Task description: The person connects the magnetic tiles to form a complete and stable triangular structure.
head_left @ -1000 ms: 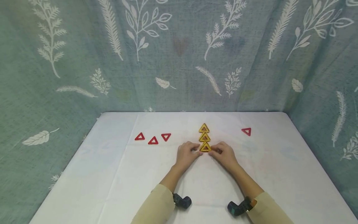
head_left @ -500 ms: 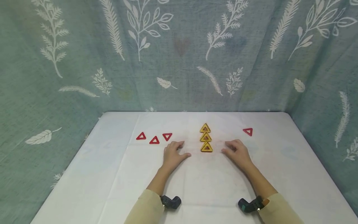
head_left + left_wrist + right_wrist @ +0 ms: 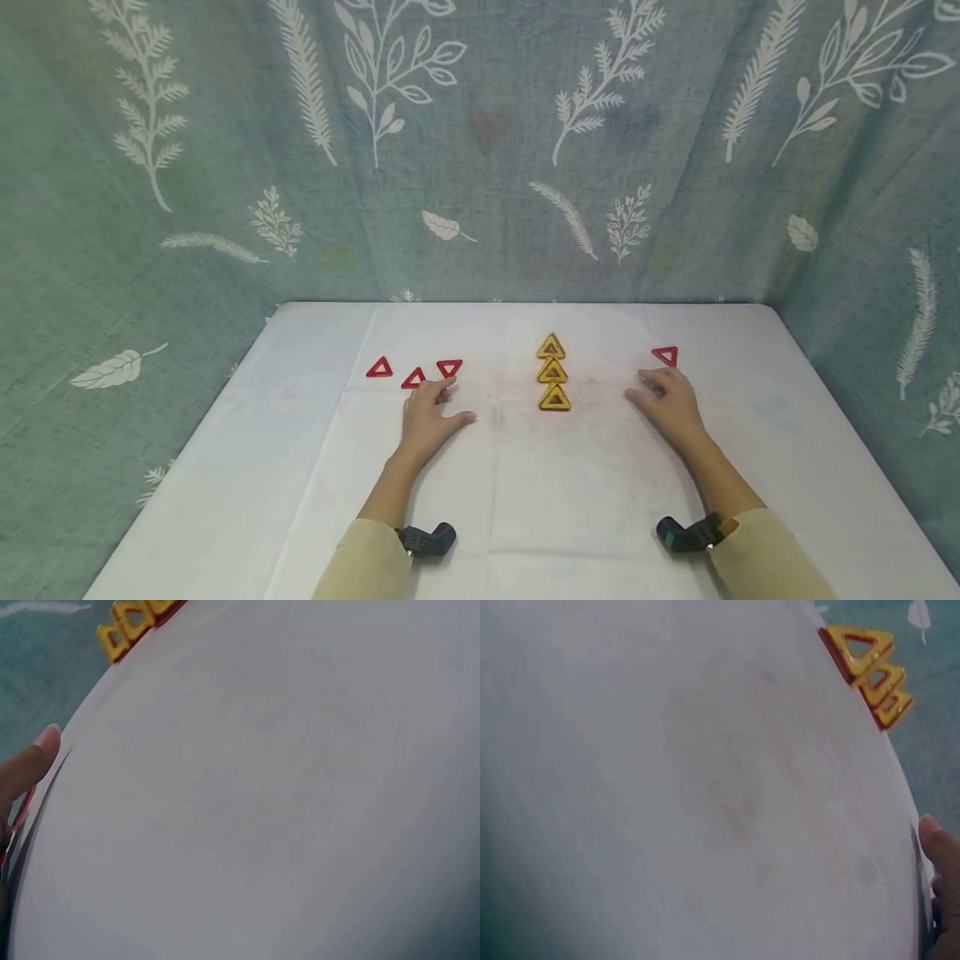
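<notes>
Three hollow yellow triangles stand in a column on the white table: a near one [image 3: 555, 407], a middle one [image 3: 552, 380] and a far one [image 3: 551, 357]. Red shows along their undersides in both wrist views. My left hand [image 3: 430, 419] holds nothing, its thumb and fingers spread apart; its fingertips lie just in front of two hollow red triangles, one point-up [image 3: 408, 380] and one point-down [image 3: 449, 362]. On the other side, my right hand [image 3: 671, 406] is likewise bare, thumb apart from the fingers, nearest to a single red triangle [image 3: 674, 357].
Farther left lies another red triangle [image 3: 379, 374]. A white cloth [image 3: 570, 492] covers the table, and a green-blue leaf-patterned curtain [image 3: 495, 200] hangs behind and at both sides. Each wrist carries a dark camera.
Both hands have let go of the near yellow triangle and moved outward, the left toward the red triangles at left, the right toward the lone red one. The yellow column stayed in place.
</notes>
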A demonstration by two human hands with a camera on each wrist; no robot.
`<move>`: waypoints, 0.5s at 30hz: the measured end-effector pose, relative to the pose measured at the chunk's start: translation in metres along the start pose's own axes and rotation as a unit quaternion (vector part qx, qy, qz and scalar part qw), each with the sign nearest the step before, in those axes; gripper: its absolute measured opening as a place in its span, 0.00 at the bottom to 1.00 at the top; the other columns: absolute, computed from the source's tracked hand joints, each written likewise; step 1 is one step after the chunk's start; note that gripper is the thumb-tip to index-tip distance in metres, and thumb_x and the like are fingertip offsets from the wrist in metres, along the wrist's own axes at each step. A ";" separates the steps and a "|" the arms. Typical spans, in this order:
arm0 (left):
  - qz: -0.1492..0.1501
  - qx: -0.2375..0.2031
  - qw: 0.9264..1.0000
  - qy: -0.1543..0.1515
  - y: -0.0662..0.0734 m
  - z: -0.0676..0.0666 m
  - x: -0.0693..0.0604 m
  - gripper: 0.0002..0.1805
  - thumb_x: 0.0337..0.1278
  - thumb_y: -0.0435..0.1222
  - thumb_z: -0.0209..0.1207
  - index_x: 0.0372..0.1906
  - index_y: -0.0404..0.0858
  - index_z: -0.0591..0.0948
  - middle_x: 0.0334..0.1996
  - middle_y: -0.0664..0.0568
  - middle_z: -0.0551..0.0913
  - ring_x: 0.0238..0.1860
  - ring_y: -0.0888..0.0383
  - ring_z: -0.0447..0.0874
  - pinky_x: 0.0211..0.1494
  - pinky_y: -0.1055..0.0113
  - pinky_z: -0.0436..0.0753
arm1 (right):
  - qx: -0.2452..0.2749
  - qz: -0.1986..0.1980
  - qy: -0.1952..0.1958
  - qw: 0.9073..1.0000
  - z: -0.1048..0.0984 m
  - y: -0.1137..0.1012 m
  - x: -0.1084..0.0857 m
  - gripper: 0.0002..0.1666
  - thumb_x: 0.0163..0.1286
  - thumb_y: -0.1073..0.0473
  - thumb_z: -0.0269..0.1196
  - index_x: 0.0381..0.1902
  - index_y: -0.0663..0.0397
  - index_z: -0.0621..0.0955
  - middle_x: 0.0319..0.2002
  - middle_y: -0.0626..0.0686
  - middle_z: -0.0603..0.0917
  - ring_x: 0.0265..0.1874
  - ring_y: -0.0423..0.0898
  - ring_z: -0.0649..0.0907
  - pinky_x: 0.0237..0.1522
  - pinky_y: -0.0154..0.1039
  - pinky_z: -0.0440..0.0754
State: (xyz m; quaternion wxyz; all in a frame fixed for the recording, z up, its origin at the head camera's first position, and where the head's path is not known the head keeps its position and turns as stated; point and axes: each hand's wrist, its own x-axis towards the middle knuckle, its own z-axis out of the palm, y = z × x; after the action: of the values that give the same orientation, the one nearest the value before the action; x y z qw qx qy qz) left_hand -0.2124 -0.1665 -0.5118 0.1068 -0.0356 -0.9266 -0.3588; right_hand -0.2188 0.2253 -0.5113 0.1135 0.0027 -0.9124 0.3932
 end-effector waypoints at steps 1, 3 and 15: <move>-0.004 0.001 1.000 0.002 -0.003 -0.004 0.000 0.40 0.34 0.49 0.74 0.60 0.42 0.76 0.44 0.49 0.76 0.49 0.52 0.73 0.54 0.52 0.62 | -0.004 0.005 0.002 1.000 -0.002 0.002 0.000 0.28 0.60 0.52 0.67 0.54 0.61 0.78 0.49 0.60 0.75 0.50 0.57 0.75 0.53 0.54 0.73; -0.020 0.010 1.000 0.001 -0.009 -0.011 -0.001 0.41 0.34 0.50 0.74 0.61 0.43 0.75 0.46 0.47 0.74 0.50 0.49 0.69 0.56 0.51 0.61 | -0.007 0.012 0.003 1.000 -0.007 0.005 0.001 0.29 0.60 0.52 0.67 0.55 0.61 0.77 0.49 0.60 0.75 0.51 0.58 0.74 0.54 0.55 0.73; -0.090 0.017 0.995 0.049 -0.050 -0.048 0.002 0.46 0.39 0.48 0.72 0.67 0.41 0.66 0.55 0.39 0.63 0.58 0.43 0.58 0.57 0.46 0.60 | 0.010 0.047 0.011 0.999 -0.019 0.016 0.009 0.38 0.62 0.48 0.65 0.63 0.66 0.70 0.57 0.66 0.68 0.57 0.62 0.68 0.57 0.58 0.67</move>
State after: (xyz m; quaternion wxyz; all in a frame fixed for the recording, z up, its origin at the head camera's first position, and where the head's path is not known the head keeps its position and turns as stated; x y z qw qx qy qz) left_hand -0.2130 -0.2353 -0.5099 0.1201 0.0672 -0.9258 -0.3520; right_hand -0.2247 0.2509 -0.5082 0.1050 -0.0439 -0.9062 0.4073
